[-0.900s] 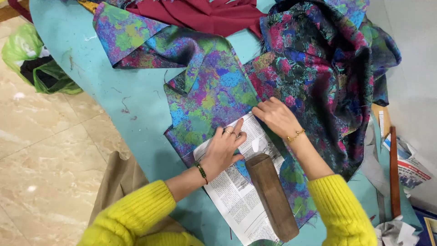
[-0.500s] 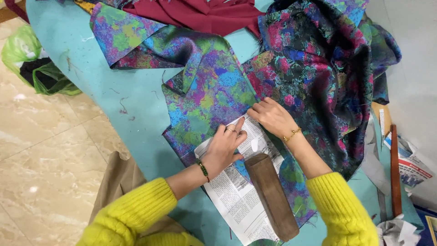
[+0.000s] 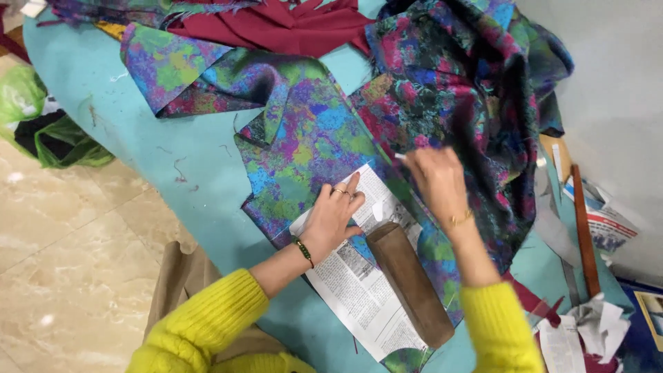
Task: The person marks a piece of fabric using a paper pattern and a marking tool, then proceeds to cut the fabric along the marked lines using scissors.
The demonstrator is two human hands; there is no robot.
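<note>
My left hand lies flat, fingers spread, on a newspaper sheet. The sheet rests on a blue, green and purple patterned fabric spread over the turquoise table. A long brown block lies across the paper just right of this hand. My right hand is blurred and hovers above the paper's far edge. It pinches a small white piece whose tip points left. Both sleeves are yellow.
A darker floral fabric is heaped at the right and maroon cloth lies at the far edge. A wooden ruler and paper scraps sit at the right. A green bag is on the tiled floor at the left.
My right hand has lifted off the paper's edge and moved right, now blurred and holding a white piece. My left hand stays pressed on the paper.
</note>
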